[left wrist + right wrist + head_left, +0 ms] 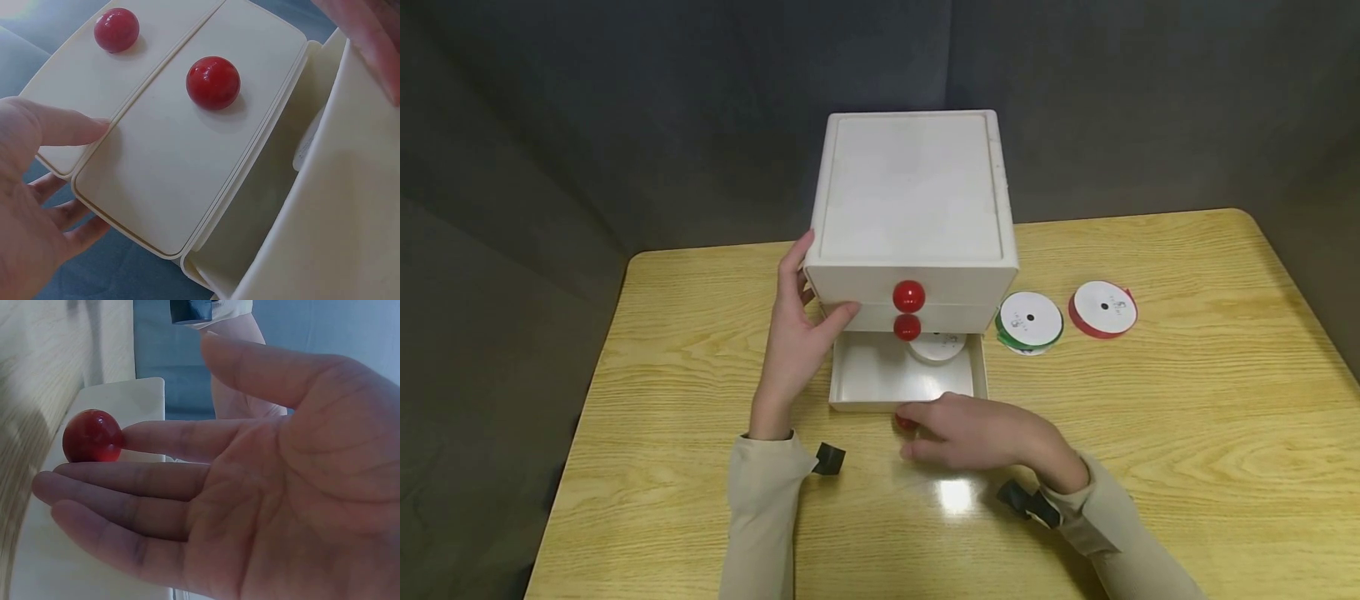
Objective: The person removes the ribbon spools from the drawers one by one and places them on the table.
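Bottom drawer (880,375) of the white chest (912,217) pulled out toward the table's front edge (a white spool (936,346) inside): left hand (797,333) steadies the chest's corner, fingers straight, while right hand (977,433), fingers relaxed, touches the drawer's red knob (92,435); closing likely needs a straight push.

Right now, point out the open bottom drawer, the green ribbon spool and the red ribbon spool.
open bottom drawer (872,375): head view, bare floor of the tray.
green ribbon spool (1030,321): head view, white top face.
red ribbon spool (1102,307): head view, white top face.
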Demonstrator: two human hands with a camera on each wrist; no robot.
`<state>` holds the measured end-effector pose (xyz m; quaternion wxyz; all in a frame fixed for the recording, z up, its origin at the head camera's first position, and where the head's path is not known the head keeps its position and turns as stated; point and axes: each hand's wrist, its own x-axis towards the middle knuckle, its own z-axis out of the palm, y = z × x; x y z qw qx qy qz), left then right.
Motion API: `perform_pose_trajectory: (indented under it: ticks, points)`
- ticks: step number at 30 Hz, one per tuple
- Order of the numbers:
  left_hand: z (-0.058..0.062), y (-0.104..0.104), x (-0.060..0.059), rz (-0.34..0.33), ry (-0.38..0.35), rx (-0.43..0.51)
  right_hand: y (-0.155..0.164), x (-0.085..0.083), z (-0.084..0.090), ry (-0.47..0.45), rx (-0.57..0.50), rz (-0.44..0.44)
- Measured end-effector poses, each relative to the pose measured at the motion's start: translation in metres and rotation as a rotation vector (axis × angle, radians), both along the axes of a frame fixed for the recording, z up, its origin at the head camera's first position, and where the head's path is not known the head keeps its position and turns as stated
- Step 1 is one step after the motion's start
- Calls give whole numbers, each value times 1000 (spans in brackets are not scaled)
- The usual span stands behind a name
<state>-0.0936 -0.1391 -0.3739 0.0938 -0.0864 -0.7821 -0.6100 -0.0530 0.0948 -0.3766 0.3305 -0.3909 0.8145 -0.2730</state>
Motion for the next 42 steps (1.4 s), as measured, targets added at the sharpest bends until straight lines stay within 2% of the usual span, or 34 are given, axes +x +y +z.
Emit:
perform_pose_trajectory:
  ticks: [8, 16, 31, 34, 37, 39, 42]
  points:
    - [-1, -1, -1, -3, 12, -8, -1, 4, 5, -4, 24, 10]
    - [-2, -1, -1, -5, 37, -11, -3, 9, 8, -76, 40, 16]
    - [-1, -2, -1, -10, 38, -14, -6, 15, 12, -61, 79, 28]
    - [-1, -2, -1, -8, 39, -13, -4, 14, 13, -61, 36, 47]
    - [0, -2, -1, -7, 40, -17, 0, 9, 13, -20, -72, 37]
    - [1, -1, -1, -6, 42, -20, 4, 5, 13, 26, -149, -12]
    - [0, -1, -1, -4, 40, -27, 9, -1, 13, 100, -224, -129]
